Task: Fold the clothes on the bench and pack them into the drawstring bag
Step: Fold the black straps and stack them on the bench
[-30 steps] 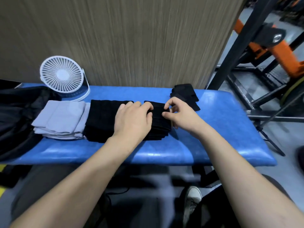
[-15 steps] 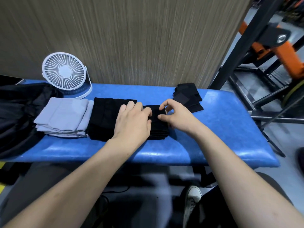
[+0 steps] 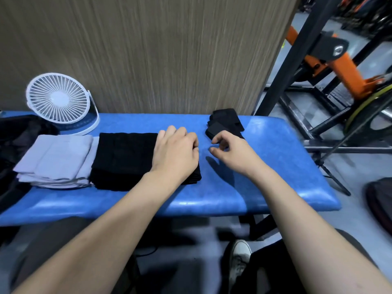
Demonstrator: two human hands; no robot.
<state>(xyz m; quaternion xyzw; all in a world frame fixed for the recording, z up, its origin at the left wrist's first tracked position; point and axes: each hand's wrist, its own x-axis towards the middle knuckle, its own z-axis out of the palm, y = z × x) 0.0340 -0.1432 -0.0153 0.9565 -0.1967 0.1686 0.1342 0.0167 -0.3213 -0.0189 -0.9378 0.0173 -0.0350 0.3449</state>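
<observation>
Left to right on the blue worktop [image 3: 265, 187]: a dark bag [image 3: 19, 136] is lying at the far left edge, probably the drawstring bag, though no cord is showing. A white fan [image 3: 58, 98] is standing behind the piles. Next, a grey fold [image 3: 55, 158] is sitting finished, touching the black fold [image 3: 125, 160] beside it.

The left hand [image 3: 176, 153] is resting on the black fold's right end, fingers curled over the edge; whether it is gripping cloth, I cannot tell. The right hand [image 3: 231, 153] is hovering just above the worktop, thumb and fingers bent in a narrow grip, holding nothing.

A small black stack [image 3: 227, 122] is sitting just beyond it, already folded.

Judgement: folding is looking done or nearly done for 3 piles; packing is not yet started, nothing is in the bag.

Writing: none readable. The logo on the rack bracket [image 3: 337, 49] is too blurred.
</observation>
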